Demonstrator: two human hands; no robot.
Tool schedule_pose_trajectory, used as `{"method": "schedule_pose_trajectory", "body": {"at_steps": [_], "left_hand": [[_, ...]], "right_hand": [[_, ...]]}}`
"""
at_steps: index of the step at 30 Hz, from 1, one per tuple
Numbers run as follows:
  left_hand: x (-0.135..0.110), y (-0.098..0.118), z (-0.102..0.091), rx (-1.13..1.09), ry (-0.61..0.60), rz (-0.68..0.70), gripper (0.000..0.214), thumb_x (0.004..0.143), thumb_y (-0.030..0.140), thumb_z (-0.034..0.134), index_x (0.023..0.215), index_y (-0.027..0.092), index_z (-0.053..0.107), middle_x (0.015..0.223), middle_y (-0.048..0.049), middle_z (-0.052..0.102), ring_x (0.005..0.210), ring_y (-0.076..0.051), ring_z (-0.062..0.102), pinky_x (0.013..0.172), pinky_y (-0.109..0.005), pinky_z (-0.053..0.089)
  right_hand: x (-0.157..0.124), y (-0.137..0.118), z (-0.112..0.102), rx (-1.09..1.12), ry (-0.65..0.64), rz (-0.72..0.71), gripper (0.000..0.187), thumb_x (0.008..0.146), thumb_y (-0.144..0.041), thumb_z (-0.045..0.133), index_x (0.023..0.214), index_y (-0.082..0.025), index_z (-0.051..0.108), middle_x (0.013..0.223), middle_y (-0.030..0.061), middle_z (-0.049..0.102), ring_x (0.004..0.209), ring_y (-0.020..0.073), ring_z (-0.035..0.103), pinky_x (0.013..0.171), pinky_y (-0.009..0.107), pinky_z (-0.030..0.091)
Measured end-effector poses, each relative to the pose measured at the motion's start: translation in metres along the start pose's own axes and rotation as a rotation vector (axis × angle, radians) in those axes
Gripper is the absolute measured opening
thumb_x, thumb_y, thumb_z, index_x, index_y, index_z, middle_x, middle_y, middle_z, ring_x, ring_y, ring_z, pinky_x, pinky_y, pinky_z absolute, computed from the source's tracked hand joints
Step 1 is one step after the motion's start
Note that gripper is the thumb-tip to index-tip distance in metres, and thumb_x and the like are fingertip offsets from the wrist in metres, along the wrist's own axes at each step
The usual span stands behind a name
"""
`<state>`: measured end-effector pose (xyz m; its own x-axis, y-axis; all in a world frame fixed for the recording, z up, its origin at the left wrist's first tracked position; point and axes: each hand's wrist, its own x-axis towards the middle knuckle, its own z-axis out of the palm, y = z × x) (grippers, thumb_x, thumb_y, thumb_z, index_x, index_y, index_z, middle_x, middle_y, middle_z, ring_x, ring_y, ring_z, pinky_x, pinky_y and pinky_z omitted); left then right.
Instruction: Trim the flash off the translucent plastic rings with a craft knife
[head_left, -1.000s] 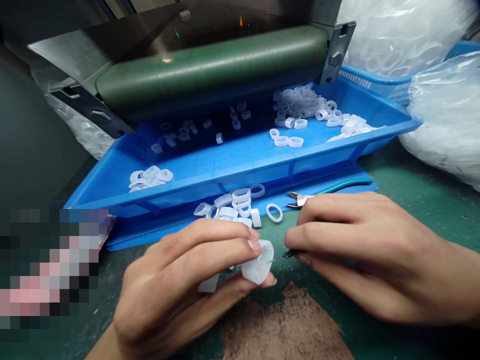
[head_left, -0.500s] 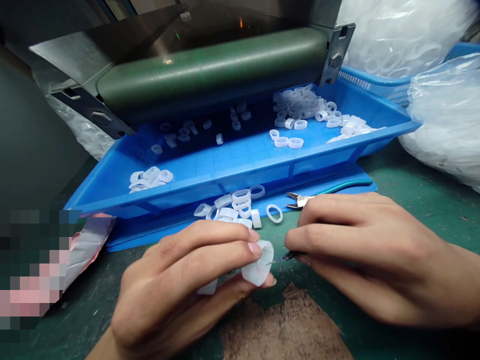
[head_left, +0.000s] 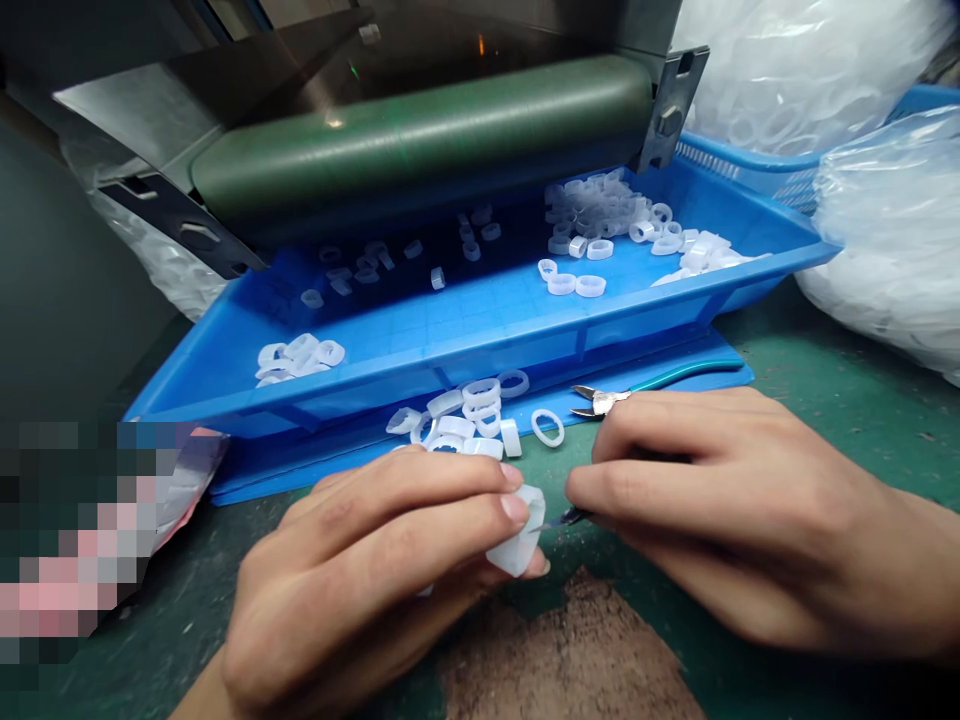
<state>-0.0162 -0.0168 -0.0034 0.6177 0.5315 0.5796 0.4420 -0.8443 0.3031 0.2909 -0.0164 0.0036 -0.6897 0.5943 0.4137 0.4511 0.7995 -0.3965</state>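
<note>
My left hand (head_left: pixel 367 570) is closed, pinching a translucent white plastic ring (head_left: pixel 517 550) between fingers and thumb. A sliver of another white piece shows under that hand, mostly hidden. My right hand (head_left: pixel 735 510) is closed around what looks like a small craft knife (head_left: pixel 573 516); only its thin tip and a bit of dark handle show. The tip reaches the ring's right-hand opening. Just beyond my fingers lies a heap of similar rings (head_left: pixel 480 400), with a single thin ring (head_left: pixel 547 428) beside it. Teal-handled side cutters (head_left: pixel 679 375) rest behind my right hand.
A blue tray (head_left: pixel 480 345) holding scattered and piled rings stands beneath a green conveyor roller (head_left: pixel 435 145). Clear bags of white parts (head_left: pixel 892 230) sit on the right. A worn brown board (head_left: pixel 570 650) lies on the green table in front.
My left hand has rolled slightly over the ring, turning it and covering most of the second white piece. The right hand and knife have shifted slightly left.
</note>
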Motion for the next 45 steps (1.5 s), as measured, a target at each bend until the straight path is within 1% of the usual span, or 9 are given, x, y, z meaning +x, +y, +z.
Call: {"method": "schedule_pose_trajectory", "body": {"at_steps": [2, 4, 6, 14, 25, 29, 33, 41, 45], "left_hand": [[0.0, 0.0, -0.001, 0.013, -0.051, 0.004, 0.01, 0.117, 0.028, 0.084, 0.128, 0.027, 0.085, 0.126, 0.0005, 0.097, 0.096, -0.017, 0.096, 0.094, -0.022, 0.08], [-0.002, 0.001, 0.001, 0.02, 0.056, -0.006, 0.011, 0.122, 0.035, 0.077, 0.125, 0.029, 0.086, 0.121, 0.0015, 0.097, 0.092, -0.016, 0.095, 0.092, -0.022, 0.08], [-0.005, 0.002, 0.004, 0.038, 0.087, -0.052, 0.015, 0.122, 0.039, 0.076, 0.126, 0.031, 0.087, 0.122, 0.0021, 0.097, 0.089, -0.017, 0.094, 0.091, -0.026, 0.082], [-0.006, 0.002, 0.004, 0.014, 0.093, -0.038, 0.016, 0.115, 0.021, 0.079, 0.125, 0.028, 0.089, 0.125, -0.0003, 0.096, 0.088, -0.019, 0.094, 0.087, -0.027, 0.083], [-0.01, 0.004, 0.009, 0.039, 0.113, -0.083, 0.017, 0.114, 0.024, 0.082, 0.127, 0.032, 0.09, 0.125, 0.001, 0.095, 0.088, -0.019, 0.094, 0.084, -0.03, 0.083], [-0.011, 0.003, 0.009, 0.052, 0.111, -0.099, 0.017, 0.12, 0.028, 0.075, 0.128, 0.033, 0.089, 0.125, 0.0016, 0.095, 0.089, -0.019, 0.094, 0.085, -0.032, 0.084], [-0.009, 0.003, 0.005, 0.045, 0.088, -0.063, 0.018, 0.118, 0.024, 0.077, 0.128, 0.033, 0.088, 0.124, 0.0011, 0.096, 0.088, -0.02, 0.094, 0.082, -0.032, 0.085], [-0.006, 0.003, 0.004, 0.021, 0.082, -0.049, 0.018, 0.115, 0.021, 0.08, 0.128, 0.03, 0.089, 0.126, 0.0009, 0.095, 0.091, -0.018, 0.094, 0.091, -0.025, 0.082], [-0.008, 0.003, 0.005, 0.029, 0.099, -0.059, 0.017, 0.115, 0.024, 0.081, 0.128, 0.03, 0.089, 0.124, 0.0008, 0.096, 0.088, -0.019, 0.094, 0.086, -0.027, 0.083]], "right_hand": [[-0.001, 0.0, 0.0, -0.02, 0.004, -0.008, 0.037, 0.108, -0.002, 0.06, 0.116, -0.011, 0.096, 0.095, 0.0059, 0.076, 0.076, 0.0201, 0.065, 0.063, 0.038, 0.042], [-0.001, 0.0, 0.001, -0.028, 0.004, -0.012, 0.037, 0.108, -0.002, 0.06, 0.115, -0.01, 0.095, 0.096, 0.0062, 0.077, 0.077, 0.0203, 0.065, 0.063, 0.038, 0.043], [-0.002, -0.001, 0.002, -0.029, 0.019, -0.019, 0.036, 0.11, -0.003, 0.06, 0.115, -0.01, 0.095, 0.095, 0.006, 0.077, 0.077, 0.0201, 0.064, 0.063, 0.038, 0.041], [-0.003, 0.002, 0.004, -0.004, 0.058, 0.004, 0.035, 0.117, -0.008, 0.057, 0.117, -0.012, 0.092, 0.098, 0.0049, 0.076, 0.079, 0.0184, 0.059, 0.066, 0.04, 0.035], [-0.007, 0.004, 0.003, -0.012, 0.057, -0.042, 0.034, 0.117, -0.007, 0.059, 0.117, -0.012, 0.093, 0.1, 0.0041, 0.074, 0.083, 0.0182, 0.058, 0.069, 0.04, 0.037], [-0.007, 0.005, 0.004, -0.021, 0.06, -0.035, 0.033, 0.118, -0.008, 0.059, 0.118, -0.013, 0.092, 0.102, 0.0034, 0.074, 0.084, 0.0181, 0.058, 0.07, 0.04, 0.037], [-0.007, 0.005, 0.005, -0.02, 0.058, -0.035, 0.033, 0.119, -0.009, 0.059, 0.117, -0.014, 0.091, 0.102, 0.0035, 0.074, 0.084, 0.0186, 0.058, 0.069, 0.04, 0.038], [-0.008, 0.004, 0.005, -0.033, 0.06, -0.042, 0.031, 0.116, -0.007, 0.059, 0.115, -0.017, 0.089, 0.101, 0.0039, 0.074, 0.082, 0.0194, 0.059, 0.067, 0.039, 0.037], [-0.009, 0.003, 0.007, -0.044, 0.072, -0.055, 0.033, 0.112, -0.004, 0.059, 0.118, -0.015, 0.09, 0.101, 0.0042, 0.074, 0.082, 0.0195, 0.06, 0.068, 0.04, 0.037]]}}
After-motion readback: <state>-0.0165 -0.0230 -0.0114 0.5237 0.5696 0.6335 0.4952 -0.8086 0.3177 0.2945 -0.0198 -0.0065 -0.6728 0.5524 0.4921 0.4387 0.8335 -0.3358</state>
